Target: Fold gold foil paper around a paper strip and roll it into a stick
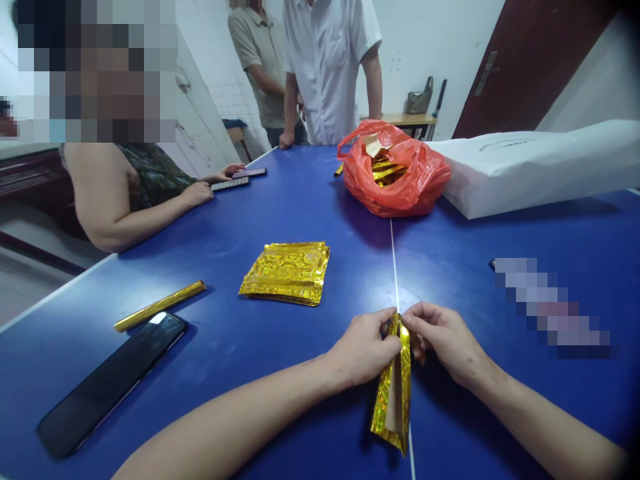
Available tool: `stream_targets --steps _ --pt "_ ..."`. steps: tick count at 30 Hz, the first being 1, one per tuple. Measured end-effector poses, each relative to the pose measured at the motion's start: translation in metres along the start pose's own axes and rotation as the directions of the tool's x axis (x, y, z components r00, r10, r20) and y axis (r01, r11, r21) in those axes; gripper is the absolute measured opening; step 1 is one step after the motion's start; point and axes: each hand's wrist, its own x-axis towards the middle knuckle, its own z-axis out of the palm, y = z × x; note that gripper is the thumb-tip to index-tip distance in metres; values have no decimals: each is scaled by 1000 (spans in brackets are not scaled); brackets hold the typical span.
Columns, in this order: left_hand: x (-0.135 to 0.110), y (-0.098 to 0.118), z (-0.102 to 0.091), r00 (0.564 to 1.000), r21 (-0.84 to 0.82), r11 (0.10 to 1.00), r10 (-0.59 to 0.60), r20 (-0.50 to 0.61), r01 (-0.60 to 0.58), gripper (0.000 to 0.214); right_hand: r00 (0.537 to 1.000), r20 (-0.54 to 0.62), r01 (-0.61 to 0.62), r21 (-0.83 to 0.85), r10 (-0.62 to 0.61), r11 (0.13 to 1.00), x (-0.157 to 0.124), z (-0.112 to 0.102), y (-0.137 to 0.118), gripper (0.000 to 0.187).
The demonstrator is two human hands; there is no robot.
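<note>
Left hand: the left hand [363,350] is closed, pinching the top of a folded gold foil sheet [395,393]
Right hand: the right hand [443,340] is narrowly closed on the same top edge, fingertips meeting the left hand
Held sheet: upright, its lower end hanging over the white centre line [395,267] of a blue table-tennis table [280,200] (whether it touches the surface, I cannot tell)
Nearby: a stack of gold foil sheets [285,273], a gold foil roll [160,305] and a black smartphone [111,383] lie on the table
Far end: a red plastic bag [395,172] full of gold foil pieces sits beside a white paper package [530,170]
Others: a seated person's hand [197,193] rests near two phones [230,183]; two people [325,67] stand beyond
</note>
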Motion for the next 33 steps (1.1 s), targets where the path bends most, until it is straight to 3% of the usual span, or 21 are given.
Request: stream_targets --steps 11,26,33 --pt "-3 4 -2 999 61 998 -16 -32 18 16 998 32 65 -130 -61 989 -1 2 2 24" --pt "-2 4 -4 1000 89 996 23 -15 -22 24 997 37 65 -61 -63 996 -3 4 -4 22" --pt "-2 1 -3 991 94 995 -32 -131 44 27 997 38 77 -72 -74 994 -3 3 -6 22"
